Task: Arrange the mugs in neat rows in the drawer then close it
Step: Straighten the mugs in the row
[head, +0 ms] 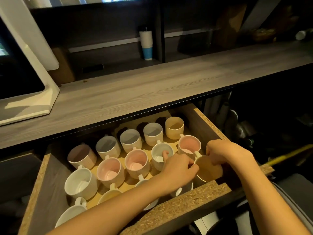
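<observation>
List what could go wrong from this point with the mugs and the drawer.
1. Both hands, left hand and right hand, meet at the yellow mug, pressed close to the pink mug; a slip could knock them together.
2. The mugs sit tightly packed, so closing the drawer hard may rattle or chip them.

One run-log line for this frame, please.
drawer: open | both hands on tan ceramic mug, front right | other mugs in rows

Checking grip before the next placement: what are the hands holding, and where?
Both hands grip the yellow mug by its rim: left hand on its left side, right hand on its far right edge. One left finger dips into the white mug.
</observation>
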